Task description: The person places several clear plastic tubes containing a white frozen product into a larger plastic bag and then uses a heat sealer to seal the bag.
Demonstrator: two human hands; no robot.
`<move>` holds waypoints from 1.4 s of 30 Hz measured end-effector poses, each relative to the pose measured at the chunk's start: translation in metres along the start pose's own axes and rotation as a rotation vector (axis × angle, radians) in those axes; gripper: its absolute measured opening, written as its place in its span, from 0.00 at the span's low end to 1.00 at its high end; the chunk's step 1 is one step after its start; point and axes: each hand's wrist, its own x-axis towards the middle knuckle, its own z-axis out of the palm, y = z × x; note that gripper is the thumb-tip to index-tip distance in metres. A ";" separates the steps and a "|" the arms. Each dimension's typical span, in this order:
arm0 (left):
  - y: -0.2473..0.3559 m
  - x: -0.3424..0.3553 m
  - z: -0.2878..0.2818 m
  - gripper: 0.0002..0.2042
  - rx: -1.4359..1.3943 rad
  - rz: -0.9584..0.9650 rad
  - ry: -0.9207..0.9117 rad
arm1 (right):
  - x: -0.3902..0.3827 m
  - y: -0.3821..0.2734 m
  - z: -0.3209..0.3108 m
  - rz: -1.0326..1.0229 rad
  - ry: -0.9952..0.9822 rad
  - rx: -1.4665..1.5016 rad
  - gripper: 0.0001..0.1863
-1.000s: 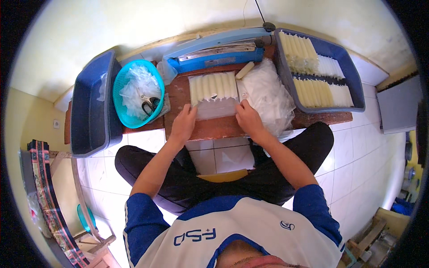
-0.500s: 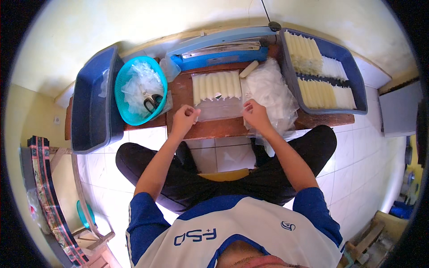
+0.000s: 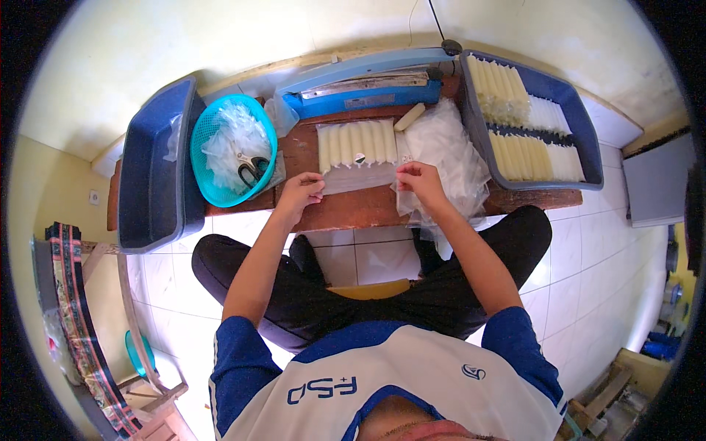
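A clear plastic bag (image 3: 359,178) lies flat on the wooden table in front of me, holding a row of several pale yellow filled plastic tubes (image 3: 357,141) side by side. A small round dark-and-white label shows on it. My left hand (image 3: 299,195) has its fingers closed at the left corner of the bag's loose near end. At the opposite corner my right hand (image 3: 421,182) pinches the plastic, beside a heap of clear empty bags (image 3: 447,140). One single pale tube (image 3: 409,116) rests between the bag and the heap.
Behind the bag stands a blue heat sealer (image 3: 368,99). Left are a turquoise basket (image 3: 198,173) of plastic scraps with scissors (image 3: 253,169) and a dark blue tub (image 3: 151,228). Right, another blue tub (image 3: 599,165) holds stacked packs of tubes. The table's front edge (image 3: 353,219) is near my knees.
The bag's loose near end looks shorter, its edge drawn up toward the tubes. Both hands have shifted slightly away from me with it.
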 end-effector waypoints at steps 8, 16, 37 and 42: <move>-0.011 0.004 -0.003 0.09 0.245 0.256 0.004 | -0.002 0.017 0.006 -0.528 0.174 -0.526 0.10; 0.014 0.009 0.011 0.07 0.882 0.826 0.301 | 0.020 -0.017 0.005 -0.795 0.224 -0.882 0.04; 0.120 0.013 0.022 0.07 -0.148 0.540 0.184 | -0.026 -0.117 0.031 -0.757 0.093 -0.702 0.04; 0.122 0.036 0.032 0.05 -0.254 0.588 0.056 | -0.068 -0.093 0.074 -0.782 0.010 -0.695 0.04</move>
